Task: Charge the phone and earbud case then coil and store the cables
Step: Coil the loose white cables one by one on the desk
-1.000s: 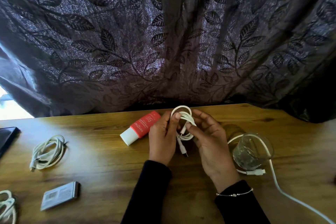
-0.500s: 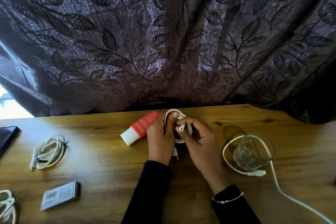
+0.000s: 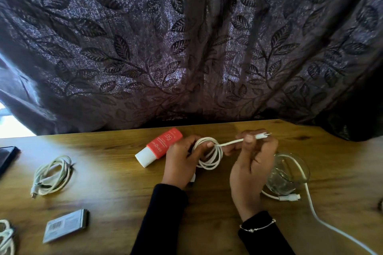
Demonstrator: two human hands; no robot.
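Two hands hold the white cable [image 3: 209, 156] above the desk [image 3: 116, 174]: left hand [image 3: 182, 161] fingers curl around its light, springy loops, right hand [image 3: 251, 159] fingers pinch the stiffer plug end [image 3: 261, 136], likely the surest place to grip.

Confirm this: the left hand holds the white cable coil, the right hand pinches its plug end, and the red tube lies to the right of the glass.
One thing is wrong. In the head view the left hand holds the white cable coil and the right hand pinches its plug end, but the red tube lies to the left of the glass, beyond the left hand.
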